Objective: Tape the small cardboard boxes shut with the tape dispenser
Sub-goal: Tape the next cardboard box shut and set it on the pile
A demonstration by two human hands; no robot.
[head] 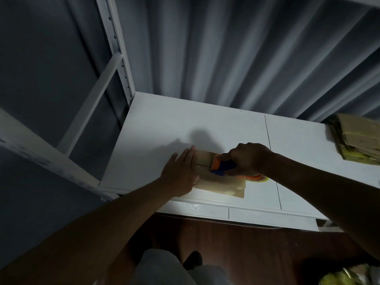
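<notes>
- The left hand [181, 173], fingers straight, pressed flat against the small cardboard box [221, 183] on the white table [164, 124].
- The right hand [247, 159] gripped the tape dispenser [221, 164] atop the box.

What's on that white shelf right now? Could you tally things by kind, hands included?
Hands: 2, left hand flat against the box, right hand gripping the dispenser
Cardboard box being taped: 1
Tape dispenser, orange and blue: 1
Stack of flattened cardboard at the right edge: 1 stack, sheets uncountable
Total: 5
</notes>
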